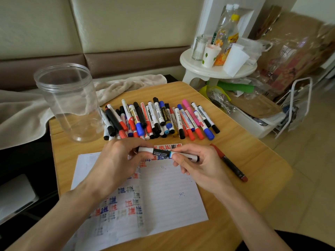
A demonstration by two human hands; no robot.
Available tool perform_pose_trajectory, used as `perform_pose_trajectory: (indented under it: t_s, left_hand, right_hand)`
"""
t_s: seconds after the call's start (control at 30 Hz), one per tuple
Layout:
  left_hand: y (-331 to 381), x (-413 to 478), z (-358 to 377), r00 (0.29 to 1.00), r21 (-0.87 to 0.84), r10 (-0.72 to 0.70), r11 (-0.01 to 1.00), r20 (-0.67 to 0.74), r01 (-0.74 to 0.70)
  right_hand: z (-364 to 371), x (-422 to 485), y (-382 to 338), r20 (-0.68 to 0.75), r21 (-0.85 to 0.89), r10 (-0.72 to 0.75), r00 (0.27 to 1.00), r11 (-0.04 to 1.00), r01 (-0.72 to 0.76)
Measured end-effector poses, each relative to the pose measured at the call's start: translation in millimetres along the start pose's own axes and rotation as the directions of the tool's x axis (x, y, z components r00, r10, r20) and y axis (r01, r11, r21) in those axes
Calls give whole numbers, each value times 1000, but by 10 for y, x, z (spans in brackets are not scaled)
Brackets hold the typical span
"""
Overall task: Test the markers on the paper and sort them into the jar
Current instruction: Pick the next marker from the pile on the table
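Both hands hold one whiteboard marker (159, 152) level, just above the top edge of the lined paper (166, 196). The left hand (117, 160) has its fingers curled round the left end of the marker. The right hand (195, 165) grips the right end between thumb and fingers, close to a light blue ring on the barrel. The marker has a white body with a black label in the middle. The paper lies flat on the wooden table (262, 156) under the hands, and its left half carries many small test marks in red, blue, black and grey. Behind the hands, a pile of markers (159, 118) lies across the table, with caps in black, red, blue and pink, most pointing roughly toward the person. The clear plastic jar (67, 105) stands upright at the back left corner of the table, just beside the pile. One red and black marker (230, 163) lies alone on the table to the right of the right hand. A beige cloth (126, 86) lies behind the table, and a white stool (195, 67) with bottles and cups stands at the back right.
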State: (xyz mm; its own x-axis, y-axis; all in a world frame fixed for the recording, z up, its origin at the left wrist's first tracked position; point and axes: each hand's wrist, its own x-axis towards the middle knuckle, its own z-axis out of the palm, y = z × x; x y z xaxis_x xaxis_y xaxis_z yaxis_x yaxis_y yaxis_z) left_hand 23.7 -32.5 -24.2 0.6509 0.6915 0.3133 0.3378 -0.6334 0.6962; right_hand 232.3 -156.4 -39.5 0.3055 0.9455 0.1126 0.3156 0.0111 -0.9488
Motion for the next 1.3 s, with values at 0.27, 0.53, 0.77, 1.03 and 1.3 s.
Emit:
perform_pose_trajectory:
  t_s: [0.27, 0.53, 0.77, 1.03, 1.3]
  left_hand:
    - [14, 39, 63, 999, 1, 52, 999, -3, -52]
    - [-7, 159, 40, 984, 51, 149, 987, 100, -154]
    - [38, 163, 287, 964, 42, 226, 971, 139, -234]
    - [66, 95, 356, 961, 106, 236, 962, 146, -253]
    - [58, 79, 394, 951, 132, 266, 949, 160, -288]
  right_hand:
    - [24, -53, 75, -66, -16, -28, 997, 1000, 27]
    - [-63, -122, 23, 25, -94, -77, 997, 992, 79]
    - [-139, -167, 87, -78, -250, -152, 985, 960, 129]
    - [-690, -249, 252, -451, -504, -154, 879, 857, -108]
    - [-941, -262, 449, -585, -564, -5, 811, 721, -403]
